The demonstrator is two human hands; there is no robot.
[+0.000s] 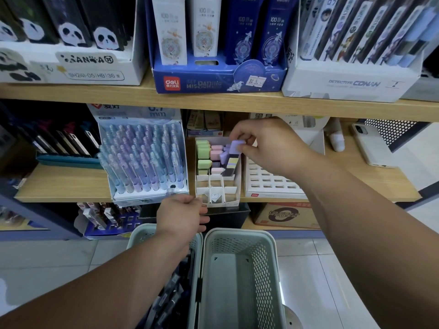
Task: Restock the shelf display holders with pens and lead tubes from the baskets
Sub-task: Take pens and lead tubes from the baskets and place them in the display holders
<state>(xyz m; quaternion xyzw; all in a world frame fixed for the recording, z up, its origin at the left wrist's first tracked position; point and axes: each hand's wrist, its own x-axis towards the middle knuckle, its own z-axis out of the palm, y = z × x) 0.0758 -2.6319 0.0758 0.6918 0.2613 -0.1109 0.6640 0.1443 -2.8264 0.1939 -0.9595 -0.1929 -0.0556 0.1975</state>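
Wooden shelf (71,184) holds a divided holder (234,197), back cells filled with pastel lead tubes (204,151), front cells bare — right hand (268,146) pinches a purple tube (237,146) over its back row, left hand (180,214), fingers loosely straight, at its front corner — roughly half looks left.

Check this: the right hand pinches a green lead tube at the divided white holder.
Wrong colour. The head view shows the right hand pinching a purple lead tube, not green, at the divided white holder.
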